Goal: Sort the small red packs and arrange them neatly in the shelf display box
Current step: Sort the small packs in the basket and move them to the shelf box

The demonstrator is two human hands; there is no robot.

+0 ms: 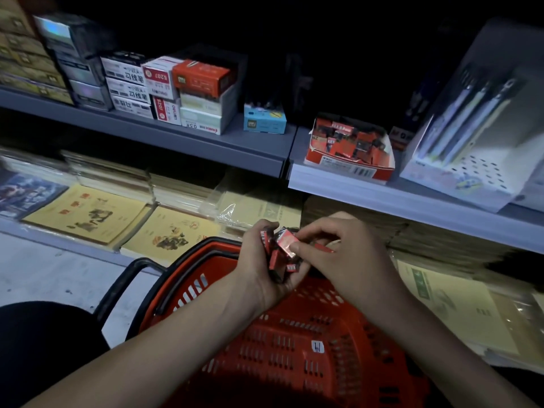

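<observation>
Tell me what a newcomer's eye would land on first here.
First, the two hands at the centre of the view: the left hand grips a bunch of small red packs while the right hand pinches the top one. Under them is a bright red basket. Up on the right-hand shelf stands the red display box, its contents in a jumble.

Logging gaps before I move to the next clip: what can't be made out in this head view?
Head view only:
- Count of small red packs in the left hand: its fingers and the right hand cover most.
- Print on packs in the display box: too small, dim.
- Floor of the basket: partly hidden by both forearms.
- Pen packs at right: blurred, labels unreadable.
</observation>
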